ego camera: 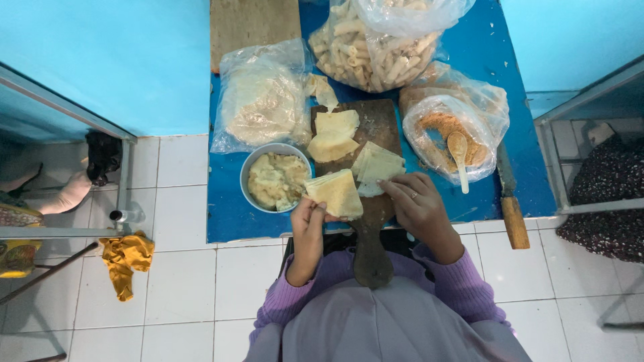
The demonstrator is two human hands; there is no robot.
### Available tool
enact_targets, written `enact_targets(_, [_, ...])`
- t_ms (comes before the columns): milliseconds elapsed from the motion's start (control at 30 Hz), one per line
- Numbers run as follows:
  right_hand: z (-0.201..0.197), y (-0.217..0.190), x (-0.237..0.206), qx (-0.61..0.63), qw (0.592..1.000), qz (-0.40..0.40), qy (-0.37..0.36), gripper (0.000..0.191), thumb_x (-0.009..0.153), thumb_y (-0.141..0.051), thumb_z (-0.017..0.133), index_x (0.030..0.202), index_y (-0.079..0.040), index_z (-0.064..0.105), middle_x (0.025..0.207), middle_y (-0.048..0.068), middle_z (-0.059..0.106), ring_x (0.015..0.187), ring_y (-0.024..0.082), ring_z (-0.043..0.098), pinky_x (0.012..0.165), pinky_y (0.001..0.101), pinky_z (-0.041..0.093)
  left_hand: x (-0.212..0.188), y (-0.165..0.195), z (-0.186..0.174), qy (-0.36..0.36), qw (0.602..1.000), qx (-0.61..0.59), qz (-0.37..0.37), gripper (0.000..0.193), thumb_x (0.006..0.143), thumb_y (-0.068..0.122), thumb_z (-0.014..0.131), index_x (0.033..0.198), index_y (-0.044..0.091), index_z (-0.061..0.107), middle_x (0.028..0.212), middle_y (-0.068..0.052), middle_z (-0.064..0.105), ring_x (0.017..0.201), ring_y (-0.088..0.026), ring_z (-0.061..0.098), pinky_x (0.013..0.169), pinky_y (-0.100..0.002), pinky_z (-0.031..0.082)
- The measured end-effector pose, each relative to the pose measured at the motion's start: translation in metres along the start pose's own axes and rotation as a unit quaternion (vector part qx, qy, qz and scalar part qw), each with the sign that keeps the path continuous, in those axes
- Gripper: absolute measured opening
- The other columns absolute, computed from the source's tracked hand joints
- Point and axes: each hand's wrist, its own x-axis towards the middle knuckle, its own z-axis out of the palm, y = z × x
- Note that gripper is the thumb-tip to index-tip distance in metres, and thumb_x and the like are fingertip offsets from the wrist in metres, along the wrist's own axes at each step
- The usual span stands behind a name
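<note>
My left hand [308, 224] holds a small stack of thin yellow pastry wrappers [335, 193] above the near end of a dark wooden cutting board [380, 127]. My right hand [417, 204] rests with spread fingers on the board, its fingertips touching a second stack of pale wrappers [377, 164]. A few more wrappers [333, 135] lie farther up the board. A grey metal bowl [252, 167] of lumpy yellowish filling stands just left of the board.
On the blue table [225, 214] lie a plastic bag of wrappers [260, 100], a bag of rolled pastries [376, 47], a bag of breadcrumbs with a wooden spoon [459, 155], and a knife [511, 204] at the right edge. A yellow cloth [126, 258] lies on the white tiles.
</note>
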Motion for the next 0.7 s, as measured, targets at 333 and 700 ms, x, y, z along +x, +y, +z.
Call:
enact_targets(333, [0.014, 0.018, 0.006, -0.026, 0.976, 0.207, 0.063, 0.041, 0.091, 0.003, 0.072, 0.132, 0.0, 0.062, 0.11, 0.019, 0.071, 0.102, 0.036, 0.07, 0.086, 0.0442, 0.056, 0.001, 0.0, 0.001, -0.005, 1.0, 0.015, -0.004, 0.034, 0.106, 0.003, 0.044, 0.136, -0.011, 0.054, 0.12, -0.017, 0.069, 0.091, -0.021, 0.074, 0.079, -0.032, 0.062])
enact_targets(700, [0.014, 0.021, 0.005, 0.016, 0.959, 0.271, 0.077, 0.043, 0.091, 0.001, 0.075, 0.132, -0.002, 0.062, 0.096, 0.013, 0.074, 0.082, 0.023, 0.074, 0.071, 0.0345, 0.057, 0.0, 0.007, 0.005, -0.019, 1.0, 0.002, -0.003, 0.043, 0.106, 0.003, 0.043, 0.146, -0.009, 0.048, 0.123, -0.017, 0.068, 0.093, -0.02, 0.072, 0.079, -0.031, 0.061])
